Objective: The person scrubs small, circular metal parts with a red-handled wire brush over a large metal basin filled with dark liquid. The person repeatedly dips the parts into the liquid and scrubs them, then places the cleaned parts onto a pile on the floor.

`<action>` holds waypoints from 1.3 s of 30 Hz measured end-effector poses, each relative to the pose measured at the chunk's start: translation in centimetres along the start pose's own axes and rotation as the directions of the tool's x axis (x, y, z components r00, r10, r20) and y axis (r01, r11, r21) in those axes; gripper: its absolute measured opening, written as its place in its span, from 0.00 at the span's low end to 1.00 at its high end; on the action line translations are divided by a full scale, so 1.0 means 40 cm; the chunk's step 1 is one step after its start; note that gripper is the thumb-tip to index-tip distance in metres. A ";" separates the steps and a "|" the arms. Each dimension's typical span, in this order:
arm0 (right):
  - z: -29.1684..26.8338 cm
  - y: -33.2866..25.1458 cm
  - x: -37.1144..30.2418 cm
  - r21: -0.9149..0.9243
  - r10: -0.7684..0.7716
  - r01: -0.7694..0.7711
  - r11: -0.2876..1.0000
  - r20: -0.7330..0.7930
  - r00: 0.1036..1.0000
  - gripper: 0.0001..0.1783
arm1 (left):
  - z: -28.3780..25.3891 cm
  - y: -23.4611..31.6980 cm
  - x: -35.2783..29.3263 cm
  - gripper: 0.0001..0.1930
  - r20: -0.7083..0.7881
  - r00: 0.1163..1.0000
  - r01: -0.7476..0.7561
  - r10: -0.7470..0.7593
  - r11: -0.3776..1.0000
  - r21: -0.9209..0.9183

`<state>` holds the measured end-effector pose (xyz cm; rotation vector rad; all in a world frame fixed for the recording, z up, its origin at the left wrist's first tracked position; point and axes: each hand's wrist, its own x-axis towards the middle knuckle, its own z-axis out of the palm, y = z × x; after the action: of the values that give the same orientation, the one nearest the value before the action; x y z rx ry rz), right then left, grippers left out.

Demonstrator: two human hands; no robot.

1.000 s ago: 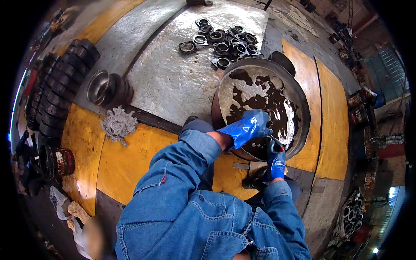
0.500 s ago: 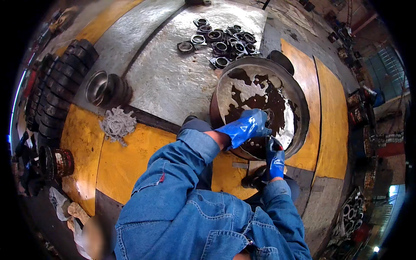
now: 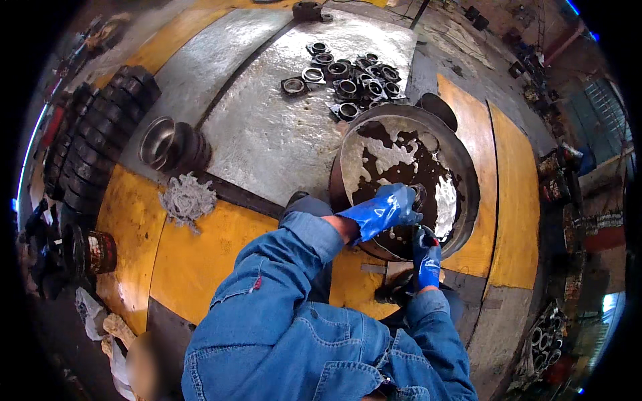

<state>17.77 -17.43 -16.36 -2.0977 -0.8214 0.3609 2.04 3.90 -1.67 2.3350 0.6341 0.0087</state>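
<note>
Both my hands wear blue rubber gloves and are over the near side of a large round metal pan [image 3: 471,200] holding dark liquid with pale foam. My left hand [image 3: 386,212] reaches across from the left, its fingers curled around a dark round metal part [image 3: 420,194] that is partly hidden by the glove. Close to the pan's near rim, my right hand [image 3: 426,259] is closed on a small tool with a red bit [image 3: 433,243]; its kind cannot be made out. The tool's tip is near the fingers of my left hand.
Several dark ring-centred metal housings [image 3: 348,87] lie heaped beyond the pan on a metal sheet [image 3: 257,127]. Left of it stand stacked metal rings [image 3: 175,147] and a grey rag bundle [image 3: 188,202]. A row of black ribbed parts [image 3: 110,127] and a bucket [image 3: 100,252] are farther left.
The whole view has shifted slightly, so the surroundings sit a little lower. Both hands stay together over the pan's near side, keeping their grips.
</note>
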 end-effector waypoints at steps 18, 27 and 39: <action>-0.022 -0.039 -0.006 -0.047 0.035 -0.036 0.998 -0.008 0.999 0.16 | -0.013 0.011 -0.001 0.33 0.066 0.998 0.015 -0.013 0.999 -0.034; -0.023 -0.024 -0.008 -0.077 0.028 -0.033 0.996 -0.060 0.998 0.16 | -0.028 0.025 -0.013 0.30 0.086 0.996 0.039 -0.034 0.998 -0.055; -0.022 -0.022 -0.013 0.016 0.037 -0.037 0.999 -0.041 0.998 0.17 | -0.035 0.031 -0.013 0.30 0.083 0.996 0.041 -0.037 0.998 -0.043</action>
<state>17.48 -17.91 -15.13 -2.1014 -0.7543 0.3414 1.88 3.79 0.25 2.2671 0.6316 -0.0900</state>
